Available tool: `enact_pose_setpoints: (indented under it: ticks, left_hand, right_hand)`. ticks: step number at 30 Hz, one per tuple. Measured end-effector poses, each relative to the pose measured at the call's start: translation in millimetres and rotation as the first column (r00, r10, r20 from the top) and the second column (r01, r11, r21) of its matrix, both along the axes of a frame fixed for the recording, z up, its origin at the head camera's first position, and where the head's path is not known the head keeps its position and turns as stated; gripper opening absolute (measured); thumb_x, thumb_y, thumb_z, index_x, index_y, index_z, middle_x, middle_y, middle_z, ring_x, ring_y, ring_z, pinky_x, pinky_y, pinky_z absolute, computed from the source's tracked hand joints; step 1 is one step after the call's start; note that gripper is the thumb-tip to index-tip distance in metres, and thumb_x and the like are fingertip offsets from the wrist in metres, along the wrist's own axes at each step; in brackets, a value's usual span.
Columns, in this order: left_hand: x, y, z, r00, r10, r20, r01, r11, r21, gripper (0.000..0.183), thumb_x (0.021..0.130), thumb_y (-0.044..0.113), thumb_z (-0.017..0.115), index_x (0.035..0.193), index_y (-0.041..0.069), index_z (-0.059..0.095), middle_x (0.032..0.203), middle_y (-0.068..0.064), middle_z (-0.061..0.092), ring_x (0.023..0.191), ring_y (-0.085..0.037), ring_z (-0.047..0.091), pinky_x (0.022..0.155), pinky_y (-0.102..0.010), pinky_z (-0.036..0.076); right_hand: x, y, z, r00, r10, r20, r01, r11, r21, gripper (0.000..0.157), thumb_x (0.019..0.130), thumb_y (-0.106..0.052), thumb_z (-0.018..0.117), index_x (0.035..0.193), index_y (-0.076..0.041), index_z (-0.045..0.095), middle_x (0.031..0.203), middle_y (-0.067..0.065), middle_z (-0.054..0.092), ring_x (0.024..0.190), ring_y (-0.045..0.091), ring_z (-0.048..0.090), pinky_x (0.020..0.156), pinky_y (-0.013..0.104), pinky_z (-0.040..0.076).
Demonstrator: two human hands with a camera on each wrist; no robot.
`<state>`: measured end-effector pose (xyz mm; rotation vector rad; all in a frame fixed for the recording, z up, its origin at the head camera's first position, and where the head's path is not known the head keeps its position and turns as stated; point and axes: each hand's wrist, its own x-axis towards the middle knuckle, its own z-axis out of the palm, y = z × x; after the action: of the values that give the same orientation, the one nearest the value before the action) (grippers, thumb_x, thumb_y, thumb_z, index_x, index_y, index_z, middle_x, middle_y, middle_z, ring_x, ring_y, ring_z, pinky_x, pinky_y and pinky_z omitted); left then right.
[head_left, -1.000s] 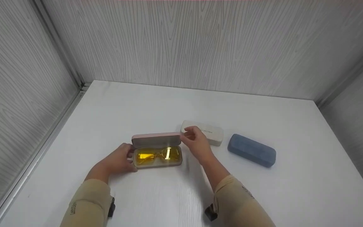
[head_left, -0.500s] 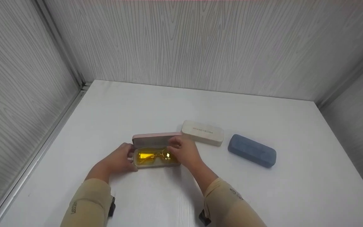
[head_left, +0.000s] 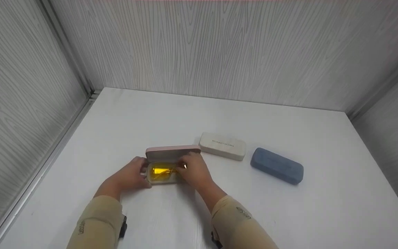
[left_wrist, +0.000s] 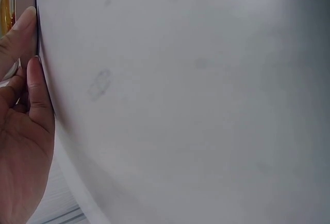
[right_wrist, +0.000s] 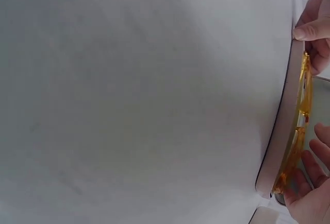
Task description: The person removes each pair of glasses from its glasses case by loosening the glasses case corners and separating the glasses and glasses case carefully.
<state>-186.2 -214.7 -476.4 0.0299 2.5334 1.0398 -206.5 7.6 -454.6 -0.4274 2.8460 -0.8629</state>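
Note:
A pink glasses case [head_left: 173, 149] lies on the table with its lid raised at the back. Yellow-tinted glasses [head_left: 161, 173] rest inside its lower half. My left hand [head_left: 130, 175] grips the case's left end, thumb at the front and fingers behind; the left wrist view shows this thumb on the case's side. My right hand [head_left: 197, 171] is over the right part of the case and covers the right lens. In the right wrist view its fingers [right_wrist: 312, 167] are loosely bent and spread right beside the yellow frame [right_wrist: 304, 95].
A cream glasses case [head_left: 222, 146] with small lettering sits closed behind and to the right. Farther right is a closed blue glasses case [head_left: 276, 166]. The white table [head_left: 219, 114] meets wood-grained panels [head_left: 192, 48] at the back and sides.
My right hand has moved left and down from the lid's right corner to the glasses inside the case. My left hand has stayed at the case's left end.

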Motion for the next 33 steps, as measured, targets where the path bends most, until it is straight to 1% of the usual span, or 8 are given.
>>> enact_pose_setpoints:
  ticks: [5, 8, 13, 15, 18, 23, 26, 33]
  left_hand:
    - [-0.9, 0, -0.6, 1.0, -0.002, -0.002, 0.002, 1.0, -0.001, 0.081, 0.068, 0.02, 0.079, 0.135, 0.009, 0.036, 0.129, -0.003, 0.037, 0.118, -0.021, 0.042, 0.103, -0.041, 0.035]
    - [-1.2, -1, -0.4, 1.0, -0.002, -0.003, 0.002, 1.0, -0.003, 0.081, 0.068, 0.019, 0.079, 0.135, 0.009, 0.036, 0.129, -0.003, 0.037, 0.118, -0.021, 0.042, 0.103, -0.042, 0.035]
    - [-1.0, -2, -3.2, 1.0, -0.003, -0.009, 0.003, 1.0, -0.006, 0.081, 0.067, 0.02, 0.08, 0.135, 0.009, 0.036, 0.129, -0.003, 0.038, 0.117, -0.021, 0.042, 0.103, -0.043, 0.034]
    - [-0.2, -1, -2.6, 1.0, -0.003, -0.012, 0.003, 1.0, -0.005, 0.08, 0.067, 0.019, 0.08, 0.134, 0.009, 0.037, 0.128, -0.003, 0.038, 0.117, -0.02, 0.042, 0.103, -0.042, 0.034]
    - [0.9, -1, -0.5, 1.0, -0.012, -0.021, 0.012, 1.0, 0.005, 0.079, 0.068, 0.017, 0.078, 0.134, 0.006, 0.036, 0.129, -0.005, 0.037, 0.116, -0.021, 0.043, 0.103, -0.041, 0.035]
    - [1.0, -2, -1.0, 1.0, -0.02, -0.024, 0.02, 1.0, 0.013, 0.08, 0.069, 0.016, 0.078, 0.134, 0.005, 0.034, 0.13, -0.006, 0.035, 0.117, -0.022, 0.043, 0.101, -0.04, 0.037]
    - [0.7, -2, -1.2, 0.999, -0.022, -0.024, 0.022, 1.0, 0.009, 0.08, 0.069, 0.016, 0.078, 0.135, 0.005, 0.034, 0.13, -0.006, 0.036, 0.116, -0.022, 0.043, 0.101, -0.041, 0.037]
    - [1.7, 1, 2.1, 1.0, -0.017, -0.021, 0.017, 1.0, -0.003, 0.078, 0.069, 0.017, 0.078, 0.134, 0.007, 0.035, 0.129, -0.005, 0.037, 0.116, -0.022, 0.043, 0.102, -0.042, 0.036]
  right_hand:
    - [-0.3, -3, -3.2, 1.0, -0.024, -0.017, 0.025, 0.997, 0.069, 0.023, 0.083, -0.023, 0.067, 0.105, -0.017, 0.068, 0.105, -0.004, 0.058, 0.106, 0.015, 0.048, 0.102, 0.035, 0.036]
    - [0.2, -6, -3.7, 1.0, -0.024, -0.018, 0.025, 0.994, 0.106, 0.026, 0.081, -0.025, 0.069, 0.105, -0.017, 0.068, 0.105, -0.003, 0.058, 0.106, 0.016, 0.048, 0.102, 0.035, 0.036]
    - [3.3, -11, -3.8, 0.999, -0.017, -0.028, 0.021, 0.987, 0.162, 0.027, 0.081, -0.026, 0.069, 0.105, -0.015, 0.067, 0.097, -0.002, 0.054, 0.096, 0.017, 0.047, 0.094, 0.035, 0.041]
    - [5.2, -12, -4.0, 0.999, -0.019, -0.049, 0.028, 0.984, 0.174, 0.025, 0.081, -0.025, 0.068, 0.105, -0.015, 0.067, 0.095, -0.002, 0.054, 0.095, 0.017, 0.047, 0.093, 0.035, 0.041]
    - [7.9, -15, -4.3, 0.996, -0.023, -0.085, 0.038, 0.981, 0.188, 0.025, 0.082, -0.023, 0.066, 0.106, -0.015, 0.066, 0.096, -0.002, 0.055, 0.095, 0.017, 0.047, 0.094, 0.037, 0.04]
    - [10.0, -17, -5.9, 0.994, -0.033, -0.106, 0.053, 0.979, 0.196, 0.024, 0.083, -0.024, 0.065, 0.105, -0.015, 0.066, 0.094, -0.001, 0.055, 0.094, 0.018, 0.048, 0.094, 0.039, 0.04]
    - [10.2, -18, -5.9, 0.991, -0.035, -0.126, 0.06, 0.978, 0.198, 0.021, 0.082, -0.024, 0.065, 0.102, -0.015, 0.067, 0.09, -0.002, 0.055, 0.09, 0.018, 0.048, 0.092, 0.038, 0.04]
    - [11.6, -19, -5.9, 0.984, -0.01, -0.176, 0.048, 0.975, 0.216, 0.018, 0.083, -0.022, 0.065, 0.099, -0.014, 0.068, 0.083, -0.003, 0.053, 0.084, 0.016, 0.047, 0.088, 0.034, 0.042]
